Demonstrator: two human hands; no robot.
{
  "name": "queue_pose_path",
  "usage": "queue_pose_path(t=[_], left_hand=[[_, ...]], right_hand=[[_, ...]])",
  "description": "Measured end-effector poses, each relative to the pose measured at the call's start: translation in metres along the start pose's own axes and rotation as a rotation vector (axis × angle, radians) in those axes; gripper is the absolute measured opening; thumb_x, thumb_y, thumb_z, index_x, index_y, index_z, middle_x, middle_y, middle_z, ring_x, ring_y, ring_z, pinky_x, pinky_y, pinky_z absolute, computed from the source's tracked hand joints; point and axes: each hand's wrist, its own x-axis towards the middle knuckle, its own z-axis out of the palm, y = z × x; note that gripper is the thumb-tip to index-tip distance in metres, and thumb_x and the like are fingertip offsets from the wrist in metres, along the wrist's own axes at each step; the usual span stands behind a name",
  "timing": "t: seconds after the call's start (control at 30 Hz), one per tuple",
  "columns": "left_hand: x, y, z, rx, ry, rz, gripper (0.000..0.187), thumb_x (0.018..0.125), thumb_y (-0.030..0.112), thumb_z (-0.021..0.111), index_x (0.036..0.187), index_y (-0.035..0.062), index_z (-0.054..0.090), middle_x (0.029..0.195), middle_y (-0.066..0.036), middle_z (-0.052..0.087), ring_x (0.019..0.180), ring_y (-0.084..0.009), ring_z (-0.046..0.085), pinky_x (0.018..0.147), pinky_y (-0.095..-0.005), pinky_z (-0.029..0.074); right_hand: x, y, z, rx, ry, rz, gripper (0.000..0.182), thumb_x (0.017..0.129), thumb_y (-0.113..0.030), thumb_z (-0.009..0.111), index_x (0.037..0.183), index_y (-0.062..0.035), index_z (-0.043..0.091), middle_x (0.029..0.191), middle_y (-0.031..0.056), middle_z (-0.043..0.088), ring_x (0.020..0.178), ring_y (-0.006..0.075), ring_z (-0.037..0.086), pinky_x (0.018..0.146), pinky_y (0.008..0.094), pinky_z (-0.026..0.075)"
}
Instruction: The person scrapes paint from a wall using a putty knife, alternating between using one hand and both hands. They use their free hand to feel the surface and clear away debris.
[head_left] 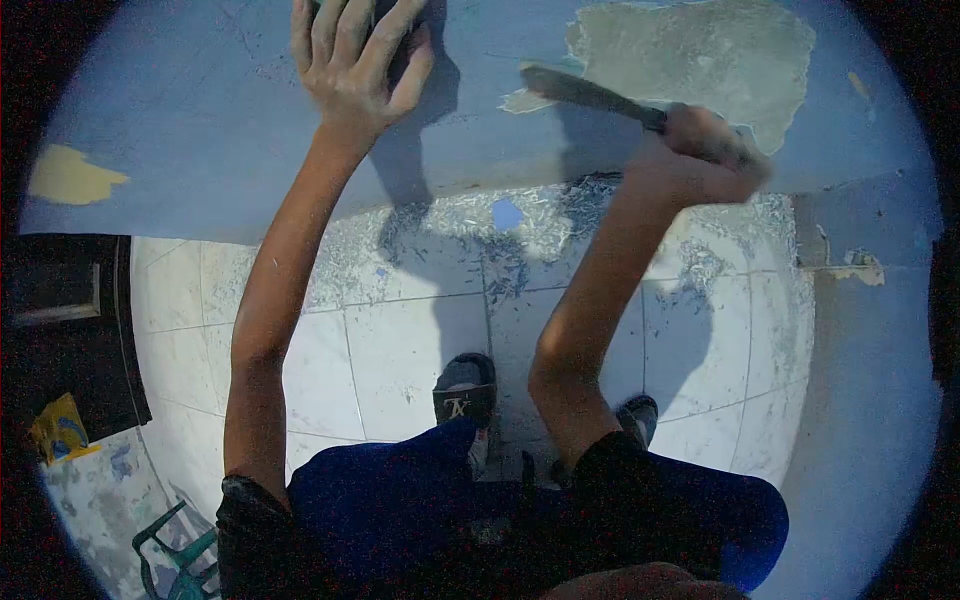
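Observation:
My left hand (358, 62) presses flat, fingers spread, against a blue painted wall (200, 120). My right hand (705, 150) grips the handle of a scraper (585, 93), blurred by motion. Its blade tip touches the wall at the left edge of a large bare grey patch (700, 55) where the paint is gone. Paint flakes (470, 225) lie thick on the white tiled floor (400, 350) at the foot of the wall, with one bigger blue chip (507, 213) among them.
My feet in dark sandals (465, 390) stand on the tiles below. A smaller bare yellowish patch (70, 177) marks the wall at the left. A dark doorway (65, 320) opens on the left; a yellow packet (60, 428) and a green chair (170, 560) sit lower left.

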Motion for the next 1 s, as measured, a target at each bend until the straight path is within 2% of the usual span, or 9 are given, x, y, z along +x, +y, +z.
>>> queue_pose_path(t=[0.07, 0.13, 0.23, 0.37, 0.47, 0.63, 0.73, 0.8, 1.0], left_hand=[[0.001, 0.001, 0.001, -0.007, 0.001, 0.005, 0.043, 0.074, 0.02, 0.052, 0.115, 0.0114, 0.06, 0.132, -0.017, 0.046, 0.127, -0.0316, 0.037, 0.106, -0.0467, 0.018], [-0.002, -0.001, -0.004, -0.015, -0.013, 0.002, 0.044, 0.073, 0.02, 0.053, 0.115, 0.0113, 0.06, 0.132, -0.017, 0.046, 0.127, -0.0317, 0.037, 0.107, -0.0468, 0.018], [0.0, 0.001, -0.003, -0.032, -0.014, -0.004, 0.044, 0.073, 0.021, 0.053, 0.116, 0.0113, 0.06, 0.132, -0.017, 0.046, 0.127, -0.0317, 0.037, 0.107, -0.047, 0.017], [0.001, 0.0, 0.001, -0.024, 0.0, 0.011, 0.046, 0.073, 0.022, 0.052, 0.117, 0.0113, 0.059, 0.132, -0.017, 0.045, 0.127, -0.0317, 0.037, 0.107, -0.047, 0.017], [-0.003, -0.003, -0.006, -0.027, -0.037, 0.014, 0.046, 0.073, 0.022, 0.051, 0.116, 0.011, 0.06, 0.132, -0.017, 0.045, 0.127, -0.0316, 0.037, 0.107, -0.0467, 0.017], [-0.001, -0.004, 0.004, -0.076, 0.064, 0.105, 0.048, 0.077, 0.025, 0.055, 0.122, 0.0083, 0.054, 0.135, -0.017, 0.041, 0.129, -0.0312, 0.034, 0.106, -0.0482, 0.017], [0.008, 0.011, -0.011, -0.393, 0.015, 0.107, 0.043, 0.073, 0.032, 0.068, 0.108, 0.0082, 0.061, 0.12, -0.014, 0.055, 0.108, -0.0299, 0.053, 0.082, -0.0514, 0.042], [0.003, 0.049, -0.026, -0.818, -0.275, 0.045, 0.048, 0.073, 0.036, 0.069, 0.113, 0.0101, 0.059, 0.126, -0.013, 0.051, 0.118, -0.0291, 0.045, 0.083, -0.0559, 0.038], [-0.066, 0.144, -0.055, -1.617, -1.188, -0.321, 0.034, 0.09, 0.034, 0.052, 0.084, 0.002, 0.062, 0.062, -0.008, 0.061, 0.056, -0.015, 0.059, 0.054, -0.0309, 0.047]], right_hand=[[0.004, -0.006, -0.002, -0.115, 0.104, 0.026, 0.045, 0.084, -0.043, 0.039, 0.049, -0.0147, 0.03, 0.044, -0.0015, 0.033, 0.037, 0.0141, 0.028, 0.033, 0.0274, 0.029], [0.004, -0.025, -0.011, -0.967, 0.173, -0.594, 0.038, 0.082, -0.036, 0.043, 0.052, -0.0133, 0.037, 0.046, -0.0015, 0.037, 0.035, 0.0136, 0.035, 0.034, 0.0274, 0.033], [0.011, 0.003, -0.018, -1.136, 0.067, -0.893, 0.035, 0.079, -0.029, 0.047, 0.048, -0.012, 0.045, 0.042, 0.0006, 0.043, 0.034, 0.0156, 0.042, 0.035, 0.0288, 0.038], [-0.023, 0.017, 0.01, -0.053, 0.138, 0.091, 0.036, 0.08, -0.026, 0.051, 0.047, -0.0122, 0.045, 0.041, 0.0016, 0.042, 0.036, 0.0157, 0.042, 0.038, 0.0271, 0.039], [-0.004, -0.019, -0.005, -0.514, 0.246, -0.358, 0.039, 0.079, -0.03, 0.041, 0.045, -0.0147, 0.032, 0.039, 0.0019, 0.034, 0.035, 0.0145, 0.033, 0.038, 0.0264, 0.031], [-0.002, -0.035, 0.022, -0.144, 0.128, -0.056, 0.031, 0.069, -0.016, 0.042, 0.045, -0.0185, 0.022, 0.039, -0.0019, 0.02, 0.037, 0.0104, 0.013, 0.04, 0.0266, 0.015], [-0.017, -0.056, 0.018, 0.224, -0.114, 0.23, 0.037, 0.078, -0.021, 0.044, 0.047, -0.0199, 0.024, 0.038, -0.0022, 0.019, 0.036, 0.0098, 0.01, 0.038, 0.0275, 0.013], [-0.05, -0.071, 0.022, 0.043, -0.051, 0.235, 0.044, 0.086, -0.036, 0.039, 0.048, -0.0177, 0.028, 0.038, -0.0023, 0.021, 0.034, 0.0089, 0.011, 0.036, 0.0265, 0.012], [-0.109, -0.089, -0.02, -0.009, 0.054, 0.616, 0.046, 0.092, -0.039, 0.034, 0.054, -0.0125, 0.036, 0.04, -0.0004, 0.029, 0.033, 0.0091, 0.017, 0.034, 0.0261, 0.017]])
